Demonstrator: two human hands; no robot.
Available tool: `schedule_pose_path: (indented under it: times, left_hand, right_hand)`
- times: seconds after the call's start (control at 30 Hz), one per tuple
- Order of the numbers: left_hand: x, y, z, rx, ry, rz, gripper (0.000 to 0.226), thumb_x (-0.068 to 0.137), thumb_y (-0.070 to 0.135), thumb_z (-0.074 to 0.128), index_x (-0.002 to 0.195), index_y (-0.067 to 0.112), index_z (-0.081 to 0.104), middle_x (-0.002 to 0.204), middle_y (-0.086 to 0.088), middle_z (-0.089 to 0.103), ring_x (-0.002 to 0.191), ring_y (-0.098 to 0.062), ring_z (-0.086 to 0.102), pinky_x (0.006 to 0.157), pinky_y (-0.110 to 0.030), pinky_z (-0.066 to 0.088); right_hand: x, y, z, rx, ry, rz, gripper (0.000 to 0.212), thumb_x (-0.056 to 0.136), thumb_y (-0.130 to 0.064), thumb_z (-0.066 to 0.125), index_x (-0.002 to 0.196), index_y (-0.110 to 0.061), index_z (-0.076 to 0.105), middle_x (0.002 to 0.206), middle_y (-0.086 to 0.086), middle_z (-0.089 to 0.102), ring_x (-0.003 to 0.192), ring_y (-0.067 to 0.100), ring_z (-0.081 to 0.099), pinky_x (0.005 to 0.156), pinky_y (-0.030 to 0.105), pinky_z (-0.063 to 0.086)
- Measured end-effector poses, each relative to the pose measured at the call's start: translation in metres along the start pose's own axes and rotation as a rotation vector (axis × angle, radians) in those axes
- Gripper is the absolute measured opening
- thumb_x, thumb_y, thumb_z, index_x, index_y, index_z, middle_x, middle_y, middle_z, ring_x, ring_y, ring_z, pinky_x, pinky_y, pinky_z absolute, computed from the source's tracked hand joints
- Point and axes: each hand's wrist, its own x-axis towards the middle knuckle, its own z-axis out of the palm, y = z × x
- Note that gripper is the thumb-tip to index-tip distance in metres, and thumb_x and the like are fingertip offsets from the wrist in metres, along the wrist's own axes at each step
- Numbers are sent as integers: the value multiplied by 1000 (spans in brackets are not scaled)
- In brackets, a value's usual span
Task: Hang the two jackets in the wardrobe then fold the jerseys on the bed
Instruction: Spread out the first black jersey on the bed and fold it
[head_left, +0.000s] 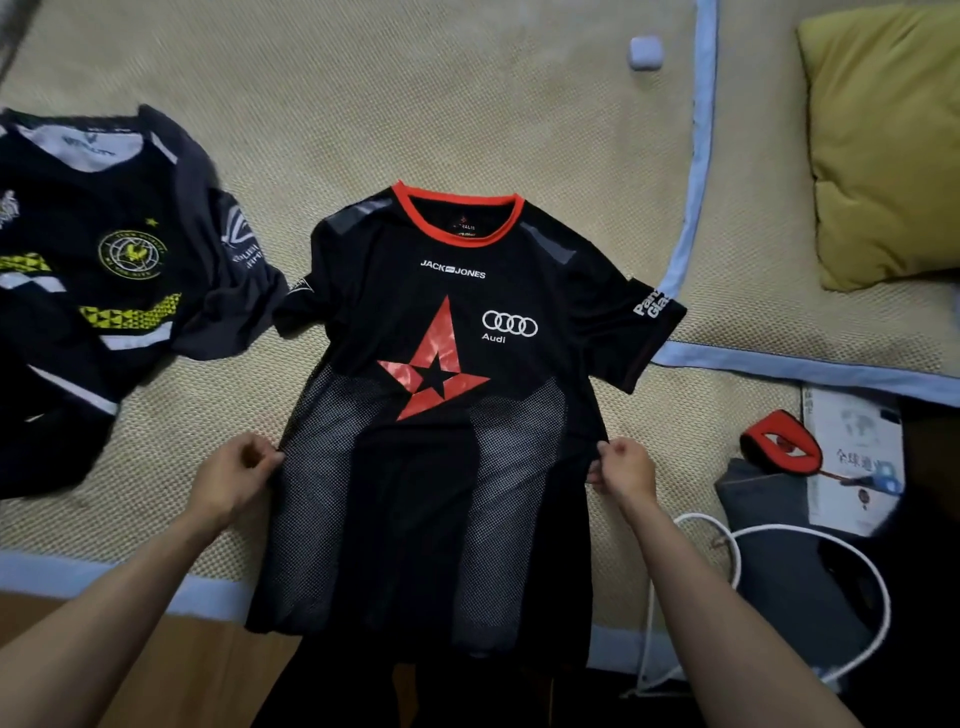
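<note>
Black jersey (441, 332) lies face-up at the bed's (467, 104) near edge. Left hand (234, 475) and right hand (623, 467) pinch its side seams; pull evenly outward to flatten before folding.

You have a single view, from a wide-angle camera worn on your head. It looks steeply down and forward over the bed (467, 104), close enough that your forearms enter from the bottom edge. The bed's near edge crosses the lower frame, with a strip of floor (156, 670) below it. Straight lines bow toward the frame's edges.
</note>
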Motion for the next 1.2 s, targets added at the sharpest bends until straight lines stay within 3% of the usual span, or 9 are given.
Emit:
schedule_pose_path:
  times: [0.2,0.3,0.4,0.53,0.6,0.77,0.93,1.1,1.2]
  left_hand:
    - [27,17,-10,-152,1,-53,14,85,32,67,86,18,68,81,-1,73,83,-22,69,88,-41,55]
    - [60,54,-20,-503,65,-66,27,98,23,62,110,0,61,81,-6,67,72,-18,64,68,-22,59]
    - [90,101,-28,-914,-52,-70,34,99,28,64,125,9,52,101,-12,70,82,-19,71,69,-25,61]
    - [119,137,-29,-1070,17,-99,11,96,19,68,103,14,61,86,-7,67,64,-12,69,66,-31,61]
    - [125,152,-40,-1143,76,-83,7,95,14,68,89,15,66,78,-4,69,69,-16,68,58,-30,61]
    - [130,167,-99,-1352,116,96,16,93,5,65,102,12,75,81,3,77,64,-7,69,62,-19,56]
    - [142,145,-135,-1148,242,154,36,93,2,60,128,4,67,86,1,70,53,0,59,55,-14,48]
    - [158,108,-143,-644,296,173,31,87,26,68,117,23,75,107,-3,75,94,-14,65,102,-39,52]
    - [159,98,-142,-483,150,164,49,83,10,70,129,25,66,110,-1,72,98,-13,66,99,-32,54]
  right_hand:
    - [4,-14,24,-141,-6,-81,37,80,-43,74,98,-11,67,93,7,74,91,31,70,78,36,52]
    - [8,-15,28,-171,-62,-97,49,76,-29,85,113,-9,60,104,6,71,96,28,68,82,36,53]
    - [5,-8,19,-148,-159,-165,61,76,-22,89,124,-9,54,115,3,68,107,25,66,92,39,53]
    - [-14,-9,10,-414,-328,-289,78,81,-22,85,142,-15,38,125,-9,56,123,23,58,88,27,39]
    - [-17,-20,7,-616,-288,-208,74,82,-35,83,134,-16,34,125,-4,62,116,29,64,82,32,43]
    - [-35,-91,26,-657,90,-225,72,77,-41,85,120,-7,39,126,15,60,114,37,63,88,46,52]
    - [-65,-187,89,-385,-64,-568,38,85,-33,73,107,-21,44,108,-1,61,99,25,64,81,38,51]
    - [-81,-276,183,-245,-333,-709,29,88,-25,67,114,-19,55,102,-2,68,95,20,65,88,36,51]
    - [-82,-323,232,-311,-391,-929,42,89,-16,63,130,-16,54,127,3,63,106,23,64,98,40,50]
